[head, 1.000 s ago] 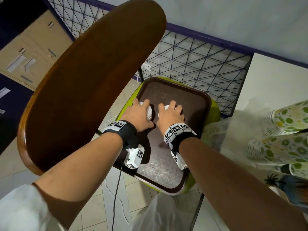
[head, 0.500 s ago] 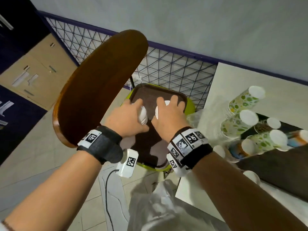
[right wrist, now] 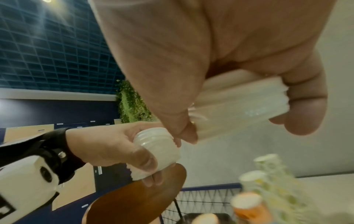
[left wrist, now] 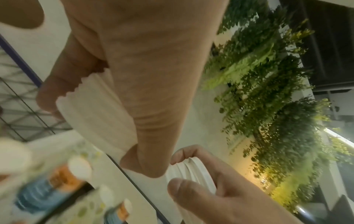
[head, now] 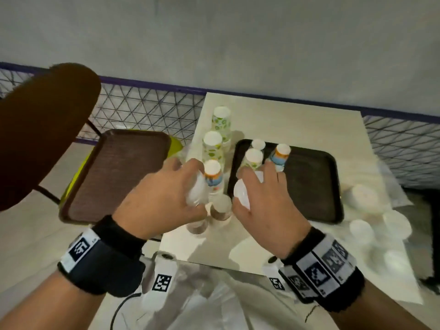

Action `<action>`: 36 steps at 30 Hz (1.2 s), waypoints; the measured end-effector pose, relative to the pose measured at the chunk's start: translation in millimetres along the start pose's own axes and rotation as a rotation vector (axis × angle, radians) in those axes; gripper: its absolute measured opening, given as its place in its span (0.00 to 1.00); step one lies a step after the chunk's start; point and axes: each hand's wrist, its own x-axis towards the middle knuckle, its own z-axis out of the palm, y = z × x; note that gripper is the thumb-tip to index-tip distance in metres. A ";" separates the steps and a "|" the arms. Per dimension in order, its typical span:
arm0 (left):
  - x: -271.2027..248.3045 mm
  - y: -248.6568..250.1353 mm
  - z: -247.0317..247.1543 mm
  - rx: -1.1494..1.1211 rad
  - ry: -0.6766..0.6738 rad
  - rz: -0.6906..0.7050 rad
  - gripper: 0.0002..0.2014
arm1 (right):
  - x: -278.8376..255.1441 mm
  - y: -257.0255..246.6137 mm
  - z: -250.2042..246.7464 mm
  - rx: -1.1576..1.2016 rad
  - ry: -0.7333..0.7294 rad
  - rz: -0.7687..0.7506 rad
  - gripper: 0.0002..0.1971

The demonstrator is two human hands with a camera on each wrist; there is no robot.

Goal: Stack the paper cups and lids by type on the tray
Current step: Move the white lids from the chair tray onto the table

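My left hand (head: 175,186) grips a stack of white plastic lids (head: 196,191), held in the air above the table's left edge. Beside it my right hand (head: 262,194) grips a second white lid stack (head: 241,195) over the near left corner of the dark tray (head: 309,186). Both stacks show close up: the left-hand lid stack (left wrist: 91,109) and the right-hand lid stack (right wrist: 239,106). Three upside-down cup stacks stand on the dark tray, one of them blue and orange (head: 281,154). Green-patterned cup stacks (head: 212,146) and a blue-orange cup stack (head: 213,175) stand on the table left of the tray.
A brown tray (head: 114,177) lies on a green chair seat at the left, under a wooden chair back (head: 42,139). Two brown cups (head: 221,208) stand below my hands. Loose white lids (head: 362,195) lie right of the dark tray. A wire grid fence runs behind.
Both hands lifted their lid stacks off the brown tray on the chair and carried them right, over the table. The head view swung right with them.
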 end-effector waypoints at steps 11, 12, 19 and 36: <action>51.3 195.2 122.7 -0.155 -0.035 0.209 0.34 | -130.4 224.6 44.8 0.023 -0.043 0.233 0.25; 54.2 199.8 128.1 -0.154 -0.052 0.203 0.34 | -132.4 230.7 53.5 0.020 -0.068 0.243 0.25; 77.3 242.2 174.8 -0.091 -0.138 0.215 0.33 | -149.6 266.8 110.8 0.013 -0.188 0.265 0.27; 95.7 255.7 206.0 -0.068 -0.202 0.198 0.33 | -96.7 309.1 179.4 -0.022 -0.195 0.350 0.31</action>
